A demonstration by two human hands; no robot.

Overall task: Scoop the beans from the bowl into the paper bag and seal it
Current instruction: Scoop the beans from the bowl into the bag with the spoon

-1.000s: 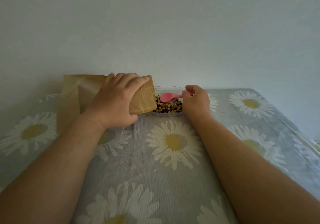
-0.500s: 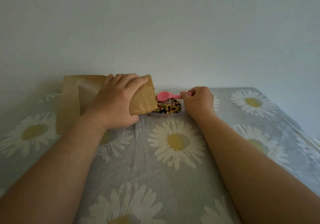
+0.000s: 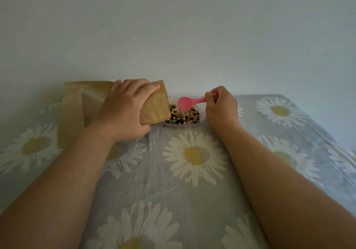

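A brown paper bag [image 3: 77,110] lies tilted on the table, its mouth end resting over the left rim of a clear plastic bowl [image 3: 200,122]. My left hand [image 3: 125,112] grips the bag near that mouth. The bowl holds mixed coloured beans [image 3: 183,116] and stands against the wall. My right hand [image 3: 221,108] pinches the handle of a pink spoon [image 3: 185,103]. The spoon's scoop hangs just above the beans, its hollow side facing me, with no beans visible in it.
The table wears a grey cloth with large white daisies [image 3: 194,156]. A plain pale wall [image 3: 173,36] rises directly behind the bowl and bag. The table's right edge [image 3: 327,133] slopes away at the right.
My right hand has lifted the pink spoon up out of the beans and turned it so the scoop faces me. The left hand and bag stay in place.
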